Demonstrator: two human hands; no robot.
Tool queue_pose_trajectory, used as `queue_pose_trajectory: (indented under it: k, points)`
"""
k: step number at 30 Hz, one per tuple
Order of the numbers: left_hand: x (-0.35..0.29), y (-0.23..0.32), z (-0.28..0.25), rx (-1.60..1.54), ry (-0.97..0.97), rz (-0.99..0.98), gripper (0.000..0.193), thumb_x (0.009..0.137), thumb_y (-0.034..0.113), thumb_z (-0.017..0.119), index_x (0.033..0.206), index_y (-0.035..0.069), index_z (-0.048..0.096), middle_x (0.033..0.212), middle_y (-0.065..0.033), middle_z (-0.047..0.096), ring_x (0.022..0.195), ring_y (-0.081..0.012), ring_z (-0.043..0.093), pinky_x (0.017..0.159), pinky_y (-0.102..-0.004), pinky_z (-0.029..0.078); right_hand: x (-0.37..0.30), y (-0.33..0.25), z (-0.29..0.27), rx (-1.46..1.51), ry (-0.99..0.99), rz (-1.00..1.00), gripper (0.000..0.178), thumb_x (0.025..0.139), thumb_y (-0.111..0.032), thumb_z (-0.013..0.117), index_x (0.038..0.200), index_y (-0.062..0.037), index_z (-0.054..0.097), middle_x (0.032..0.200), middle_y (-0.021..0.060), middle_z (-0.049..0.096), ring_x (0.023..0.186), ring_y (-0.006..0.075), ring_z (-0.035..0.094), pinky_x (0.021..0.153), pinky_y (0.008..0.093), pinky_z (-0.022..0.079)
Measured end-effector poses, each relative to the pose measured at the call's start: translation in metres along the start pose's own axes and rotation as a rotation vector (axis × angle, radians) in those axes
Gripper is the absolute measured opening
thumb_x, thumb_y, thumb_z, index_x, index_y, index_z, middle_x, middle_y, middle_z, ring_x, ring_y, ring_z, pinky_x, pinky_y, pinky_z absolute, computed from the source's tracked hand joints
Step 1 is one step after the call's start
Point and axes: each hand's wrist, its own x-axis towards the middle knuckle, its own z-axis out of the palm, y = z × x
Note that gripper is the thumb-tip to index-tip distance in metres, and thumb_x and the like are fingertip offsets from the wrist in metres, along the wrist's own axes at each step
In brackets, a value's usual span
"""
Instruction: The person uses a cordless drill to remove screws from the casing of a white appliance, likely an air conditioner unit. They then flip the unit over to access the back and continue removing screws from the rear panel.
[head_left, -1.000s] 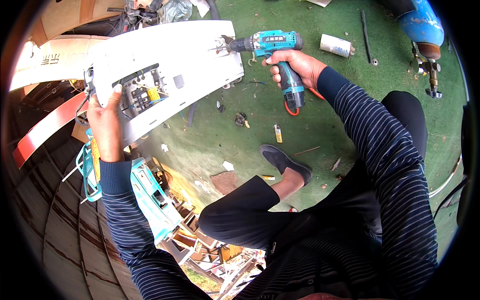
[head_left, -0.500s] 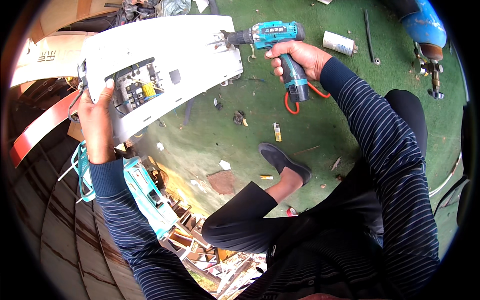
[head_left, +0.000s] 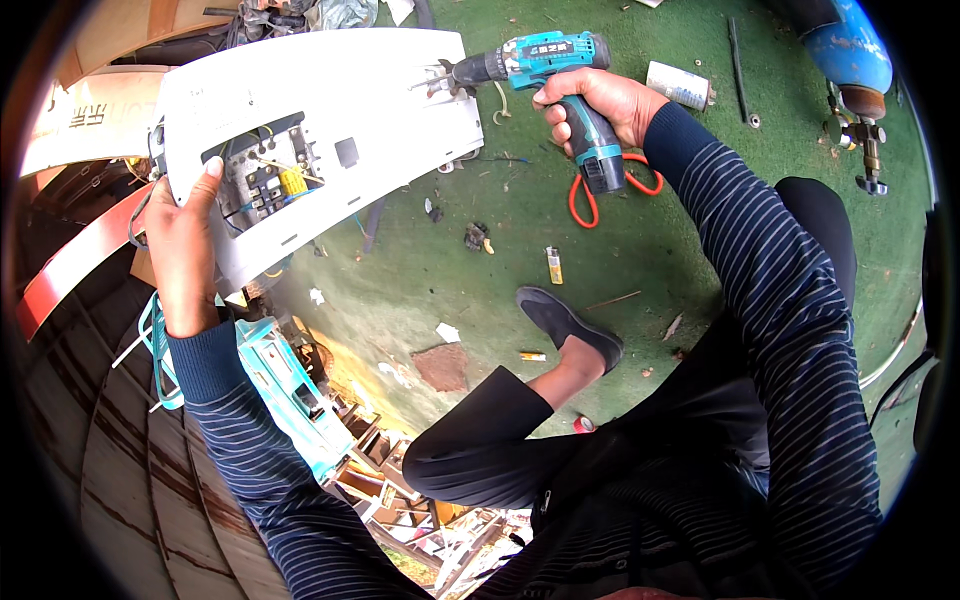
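Note:
My left hand (head_left: pixel 187 235) grips the near left edge of a long white metal panel (head_left: pixel 350 90), thumb on top. An opening in the panel beside that thumb shows a terminal block (head_left: pixel 268 188) with yellow and blue wires. In my right hand (head_left: pixel 607 103) is a teal and black cordless drill (head_left: pixel 552 60), its handle wrapped by my fingers. The drill points left, and its bit lies over the bracket area at the panel's right end. Whether the bit sits in a screw I cannot tell. A red-orange cord loop (head_left: pixel 583 205) hangs by the drill's base.
A white cylinder (head_left: pixel 678 85) lies right of the drill. At the far right stands a blue gas bottle (head_left: pixel 850 55) with a brass valve. A lighter (head_left: pixel 554 265) and scraps lie on the green floor (head_left: pixel 480 330). A teal plastic case (head_left: pixel 290 390) is below my left forearm.
The panel's left end and my left hand have shifted slightly left and down. The drill's base has swung a little to the right, and more of the red-orange cord shows.

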Motion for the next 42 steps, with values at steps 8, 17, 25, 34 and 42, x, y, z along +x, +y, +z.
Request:
queue_pose_trajectory:
  k: [8,17,25,34,42]
  points:
    - [-0.004,0.002,0.004,-0.068,0.023,0.030,0.038,0.095,0.022,0.072,0.118,-0.007,0.064,0.110,-0.0125,0.072,0.096,-0.0145,0.065,0.088,-0.0284,0.049,-0.001,-0.003,0.002,-0.049,0.011,-0.002,0.015,0.089,-0.020,0.067,0.085,-0.0116,0.056,0.070,-0.0045,0.057,0.060,0.0104,0.058,0.057,0.0314,0.051]
    - [-0.010,0.005,0.001,-0.053,-0.064,0.015,0.040,0.097,0.019,0.067,0.128,-0.005,0.059,0.119,-0.0103,0.069,0.102,-0.0138,0.062,0.094,-0.0276,0.046,0.008,-0.006,-0.016,-0.031,-0.032,0.030,0.020,0.090,-0.023,0.067,0.102,-0.0081,0.062,0.071,-0.0045,0.059,0.061,0.0095,0.060,0.058,0.0335,0.053]
    - [-0.007,-0.001,-0.001,-0.066,-0.077,0.051,0.042,0.096,0.018,0.068,0.129,-0.006,0.057,0.118,-0.0118,0.069,0.100,-0.0139,0.064,0.090,-0.0273,0.049,0.021,-0.024,-0.037,-0.143,-0.065,0.037,0.022,0.090,-0.026,0.069,0.103,-0.0099,0.062,0.071,-0.0059,0.060,0.059,0.0076,0.058,0.058,0.0311,0.052]
    - [-0.004,-0.002,-0.007,-0.059,-0.078,0.058,0.044,0.096,0.019,0.069,0.130,-0.006,0.055,0.114,-0.0114,0.069,0.092,-0.0119,0.065,0.083,-0.0258,0.052,0.008,-0.010,-0.013,-0.065,-0.049,0.020,0.022,0.089,-0.023,0.070,0.103,-0.0075,0.062,0.071,-0.0039,0.060,0.060,0.0097,0.060,0.057,0.0312,0.053]
    - [-0.007,-0.003,-0.008,-0.042,-0.072,0.117,0.039,0.095,0.014,0.070,0.126,-0.005,0.056,0.114,-0.0128,0.070,0.096,-0.0148,0.065,0.086,-0.0276,0.051,0.007,-0.001,-0.005,-0.069,-0.026,-0.011,0.019,0.089,-0.020,0.068,0.099,-0.0070,0.061,0.070,-0.0035,0.058,0.060,0.0107,0.059,0.057,0.0322,0.053]
